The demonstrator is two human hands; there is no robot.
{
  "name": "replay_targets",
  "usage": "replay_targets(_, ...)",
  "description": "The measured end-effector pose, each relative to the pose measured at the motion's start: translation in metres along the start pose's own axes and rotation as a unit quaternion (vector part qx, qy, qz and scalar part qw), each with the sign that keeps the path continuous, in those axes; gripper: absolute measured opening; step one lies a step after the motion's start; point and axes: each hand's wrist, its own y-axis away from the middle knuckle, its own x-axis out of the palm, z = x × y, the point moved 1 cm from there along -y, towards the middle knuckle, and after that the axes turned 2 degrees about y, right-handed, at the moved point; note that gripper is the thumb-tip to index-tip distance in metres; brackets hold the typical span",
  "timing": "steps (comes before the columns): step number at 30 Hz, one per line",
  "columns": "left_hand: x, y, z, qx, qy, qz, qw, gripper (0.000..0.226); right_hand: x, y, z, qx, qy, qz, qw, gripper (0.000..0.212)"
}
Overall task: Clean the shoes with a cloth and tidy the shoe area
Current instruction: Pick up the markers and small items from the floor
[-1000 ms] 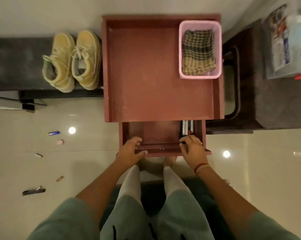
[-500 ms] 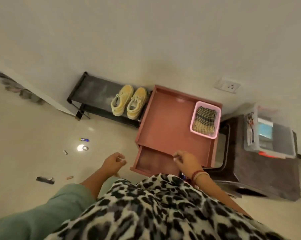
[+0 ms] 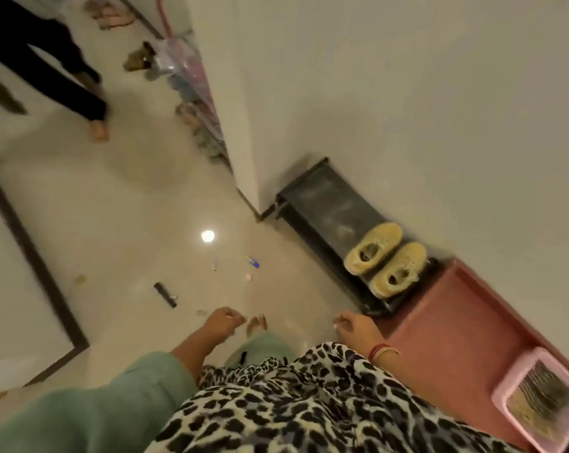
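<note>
Nearest the camera, both hands hang in front of the body and nothing shows in either. The left hand (image 3: pixel 224 322) has loosely curled fingers and is over the floor, well apart from the red worktop (image 3: pixel 446 322). The right hand (image 3: pixel 355 328) is as slack and hovers just beside the worktop's near edge. Blur hides anything as small as a scrap between the fingers. On the worktop, at the end away from the rack, a pink basket (image 3: pixel 515 371) holds the folded checked cloth (image 3: pixel 541 400), untouched. The yellow shoes (image 3: pixel 374 246) sit side by side on the black shoe rack (image 3: pixel 325 197), at the end that meets the worktop. Farther from the worktop, small litter lies on the floor: a dark strip (image 3: pixel 165 294), a blue bit (image 3: pixel 253 261) and a pinkish bit (image 3: pixel 248 276). The body seems turned toward that litter, so gathering it looks like the step in hand. It would go best by crouching low, pinching up each piece in turn and collecting them in one palm. The right hand stays free for the cloth, and each shoe should be steadied while it is wiped.
</note>
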Motion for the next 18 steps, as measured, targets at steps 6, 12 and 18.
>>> replay_targets(6, -0.109, -0.01, 0.031, -0.068, 0.242, -0.146, 0.957, 0.013, -0.025, -0.09, 0.144, -0.124, 0.098, 0.046, 0.986, 0.022)
replay_targets(12, -0.125, -0.001, 0.071, -0.151, 0.323, -0.166, 0.92, 0.023, -0.036, -0.146, 0.217, -0.165, 0.107, 0.056, 0.979, 0.019)
replay_targets(18, -0.1, -0.018, 0.058, -0.16, 0.315, -0.163, 0.921, 0.015, -0.032, -0.197, 0.243, -0.191, 0.116, 0.081, 0.971, 0.016)
